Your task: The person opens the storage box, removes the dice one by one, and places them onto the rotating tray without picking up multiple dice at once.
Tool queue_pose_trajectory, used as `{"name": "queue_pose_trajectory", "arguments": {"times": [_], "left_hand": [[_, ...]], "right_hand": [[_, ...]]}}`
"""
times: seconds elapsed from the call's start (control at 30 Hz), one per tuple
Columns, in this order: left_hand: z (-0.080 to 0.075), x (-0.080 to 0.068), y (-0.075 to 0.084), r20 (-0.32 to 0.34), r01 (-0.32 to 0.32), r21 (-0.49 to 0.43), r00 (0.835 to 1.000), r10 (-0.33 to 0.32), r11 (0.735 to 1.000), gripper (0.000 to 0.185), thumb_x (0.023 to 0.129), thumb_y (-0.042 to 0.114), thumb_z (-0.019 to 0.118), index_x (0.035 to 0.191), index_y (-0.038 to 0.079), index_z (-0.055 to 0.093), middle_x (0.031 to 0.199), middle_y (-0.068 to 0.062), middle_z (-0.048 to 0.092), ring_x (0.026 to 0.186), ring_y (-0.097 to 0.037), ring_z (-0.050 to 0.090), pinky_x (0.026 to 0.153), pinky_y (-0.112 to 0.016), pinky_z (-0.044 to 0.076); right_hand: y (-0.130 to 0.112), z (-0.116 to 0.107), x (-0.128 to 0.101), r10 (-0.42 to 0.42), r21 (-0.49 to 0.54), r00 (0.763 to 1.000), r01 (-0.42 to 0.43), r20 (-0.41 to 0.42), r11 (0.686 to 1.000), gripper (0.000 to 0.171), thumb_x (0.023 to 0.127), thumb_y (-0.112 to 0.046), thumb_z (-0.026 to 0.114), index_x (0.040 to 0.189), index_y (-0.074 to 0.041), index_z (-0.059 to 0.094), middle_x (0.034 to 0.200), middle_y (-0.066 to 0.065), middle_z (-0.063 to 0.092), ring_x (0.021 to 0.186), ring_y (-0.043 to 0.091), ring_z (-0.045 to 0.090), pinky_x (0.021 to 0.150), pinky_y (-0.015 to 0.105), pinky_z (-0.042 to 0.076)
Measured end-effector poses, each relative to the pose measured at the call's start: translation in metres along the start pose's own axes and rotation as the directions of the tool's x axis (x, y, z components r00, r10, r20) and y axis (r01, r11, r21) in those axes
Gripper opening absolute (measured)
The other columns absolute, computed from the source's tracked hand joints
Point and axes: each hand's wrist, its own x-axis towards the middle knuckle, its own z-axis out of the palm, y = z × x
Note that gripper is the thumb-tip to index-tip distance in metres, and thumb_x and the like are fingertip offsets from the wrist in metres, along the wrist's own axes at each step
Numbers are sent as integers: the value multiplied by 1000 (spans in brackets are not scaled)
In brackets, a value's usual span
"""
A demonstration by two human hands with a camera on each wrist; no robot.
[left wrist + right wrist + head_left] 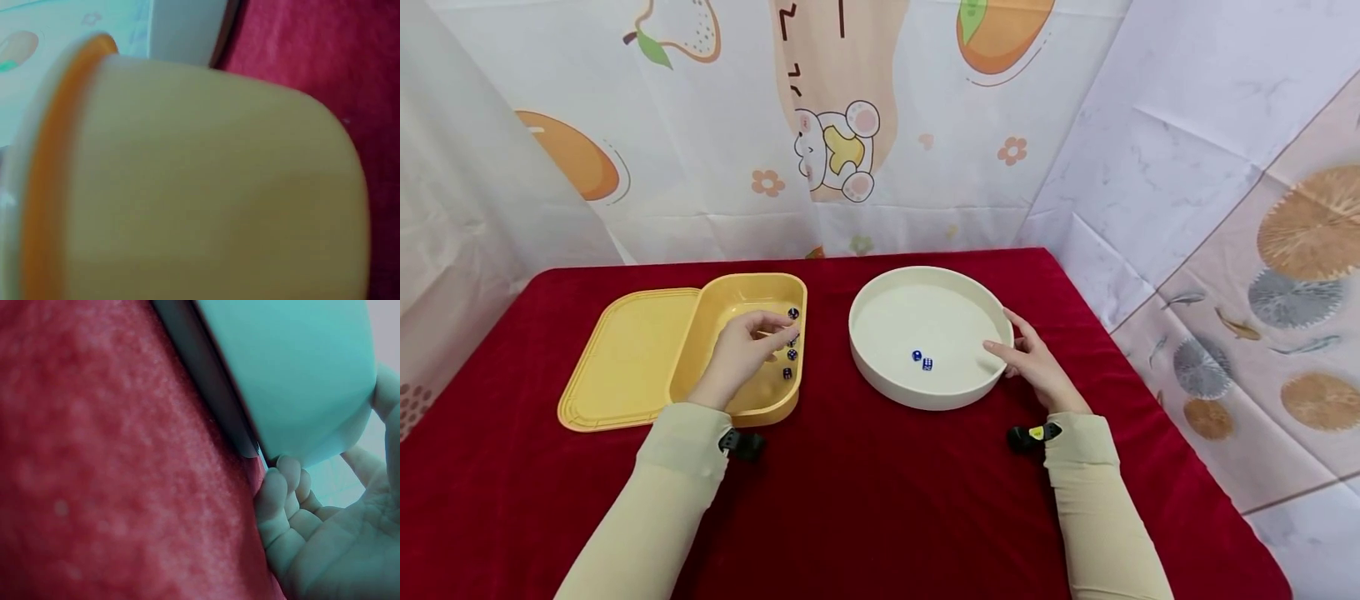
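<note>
left hand reaching into yellow plastic box, fingers curling over 4 small blue dice, grip unclear | right hand steadying round cream plastic tray, fingers relaxed on rim | advice: pinching 1 die cleanly

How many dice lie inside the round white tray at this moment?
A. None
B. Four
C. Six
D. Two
D. In the head view, two blue dice lie side by side on the floor of the round white tray. The other dice are in the yellow box, close to the left hand.
</note>
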Motion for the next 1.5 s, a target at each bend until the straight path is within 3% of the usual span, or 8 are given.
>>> {"name": "queue_pose_trajectory", "arguments": {"times": [0.13, 0.37, 0.7, 1.17, 1.5], "left_hand": [[-2, 1, -7, 45, 38, -20, 998, -37, 999, 37, 96, 29, 66, 121, 2, 65, 110, -8, 66, 101, -28, 63, 81, -33, 57], [-1, 3, -21, 106, 125, 11, 986, -125, 992, 36, 95, 16, 67, 123, -5, 61, 107, -13, 66, 73, -14, 66, 67, -28, 56], [3, 4, -27, 226, 153, 80, 960, -168, 985, 39, 89, 11, 73, 121, -7, 62, 109, -16, 67, 85, -13, 59, 71, -27, 52], [3, 7, -30, 253, 120, 188, 953, -166, 975, 35, 86, 6, 73, 116, -8, 65, 103, -17, 68, 84, -15, 59, 69, -23, 49], [4, 5, -26, 210, 140, 273, 957, -201, 952, 32, 83, 7, 77, 112, -4, 70, 98, -12, 68, 92, -21, 58, 73, -24, 45]], "right_hand": [[1, -1, 1, -4, -3, 1000, 4, -5, 1000, 82, 95, -27, 66, 160, -24, 16, 98, 3, 49, 67, 7, 53, 66, 22, 50], [2, 2, 2, 4, -1, 1000, -4, 0, 1000, 81, 94, -28, 67, 159, -27, 19, 100, 5, 48, 70, 7, 55, 66, 22, 51], [2, 1, 0, 6, -9, 1000, -6, -16, 1000, 81, 94, -31, 67, 159, -28, 19, 100, 5, 48, 70, 8, 53, 67, 22, 50], [2, 1, 0, 8, -11, 1000, -8, -11, 1000, 81, 94, -31, 67, 159, -28, 18, 101, 6, 48, 72, 8, 54, 67, 23, 51], [3, -1, 2, 11, -5, 1000, -11, -10, 1000, 81, 95, -29, 66, 159, -27, 18, 99, 5, 48, 70, 8, 53, 67, 23, 50]]}}
